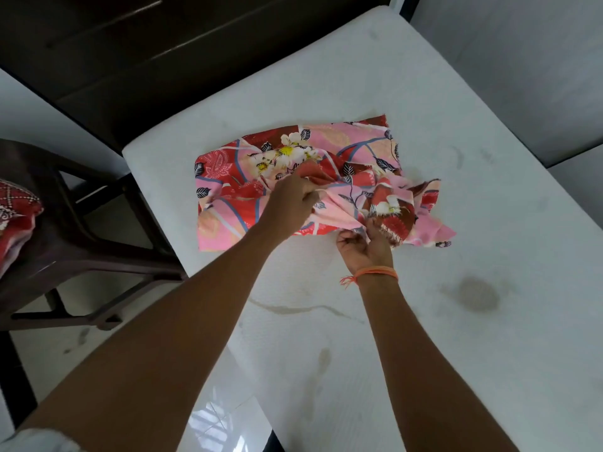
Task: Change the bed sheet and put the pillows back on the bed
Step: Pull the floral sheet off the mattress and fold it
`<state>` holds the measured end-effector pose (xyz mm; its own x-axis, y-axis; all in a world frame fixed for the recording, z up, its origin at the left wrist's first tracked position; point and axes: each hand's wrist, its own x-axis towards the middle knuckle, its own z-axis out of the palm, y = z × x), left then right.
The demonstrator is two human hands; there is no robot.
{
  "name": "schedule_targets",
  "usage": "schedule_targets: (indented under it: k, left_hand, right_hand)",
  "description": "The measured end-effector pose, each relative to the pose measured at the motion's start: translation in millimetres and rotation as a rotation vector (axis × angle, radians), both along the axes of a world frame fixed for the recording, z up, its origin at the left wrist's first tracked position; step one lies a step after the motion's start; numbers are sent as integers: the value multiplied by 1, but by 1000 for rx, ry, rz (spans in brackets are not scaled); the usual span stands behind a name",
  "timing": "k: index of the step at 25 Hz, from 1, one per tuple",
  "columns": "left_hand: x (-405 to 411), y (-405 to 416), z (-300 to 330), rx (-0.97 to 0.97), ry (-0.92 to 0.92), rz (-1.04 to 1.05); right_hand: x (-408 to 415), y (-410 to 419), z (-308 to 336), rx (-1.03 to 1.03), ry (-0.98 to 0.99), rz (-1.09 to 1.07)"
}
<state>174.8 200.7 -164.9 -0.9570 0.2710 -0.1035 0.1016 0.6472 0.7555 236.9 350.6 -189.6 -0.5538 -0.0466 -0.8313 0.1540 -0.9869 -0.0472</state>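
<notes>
- Now the folded bed sheet (293,181) lies on the bare white mattress (456,321), near the mattress corner that is closest to the dark wardrobe (163,44).
- The sheet is thin printed cloth: pink and red fields, white flowers with yellow centres, dark leaves and blue-grey bands. Its left part is flat and roughly rectangular; its right part is crumpled, with loose corners which stick out to the right.
- The left hand (293,197) rests on the middle of the sheet, and its curled fingers pinch a fold of the cloth.
- The right hand (365,246) is at the near edge of the sheet, and its fingers also pinch the cloth there. An orange thread band (375,274) is tied around this wrist.
- The mattress has a fine quilted texture and rounded corners. It carries several stains: a dark oval one (476,295) to the right of the right forearm, and thin brownish lines between the two forearms.
- Left of the bed stands a dark brown plastic chair (81,249). On its seat lies some red patterned cloth (16,213), cut off by the picture edge.
- Below the bed the glossy pale tiled floor (222,419) is visible.
</notes>
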Motion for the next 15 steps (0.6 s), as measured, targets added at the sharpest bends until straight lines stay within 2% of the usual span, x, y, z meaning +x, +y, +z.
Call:
schedule_targets:
  k: [3,5,6,7,9,10,11,12,13,14,15]
  left_hand:
    - [24,9,-18,-140,37,-69]
    - [46,9,-26,-175,90,-117]
    - [58,9,-26,-206,131,-185]
    - [69,8,-28,-268,187,-279]
    - [82,4,-35,-435,302,-390]
    - [82,4,-37,-475,322,-373]
    - [78,5,-39,-490,303,-321]
    - [73,5,-37,-481,243,-260]
    - [67,7,-35,-459,160,-233]
    - [64,8,-34,-423,68,-232]
    - [60,11,-34,-390,5,-224]
  right_hand:
    - [5,18,1,-197,-173,-145]
    - [11,22,5,-158,-179,-124]
    - [14,22,10,-52,-107,-102]
    - [16,18,17,152,-25,-55]
    - [23,8,23,720,135,148]
    - [27,3,20,906,162,285]
    - [30,1,15,991,139,369]
    - [34,4,14,995,104,358]
    - [36,11,11,953,63,302]
    - [39,20,7,1004,25,243]
    - [42,29,2,1191,20,264]
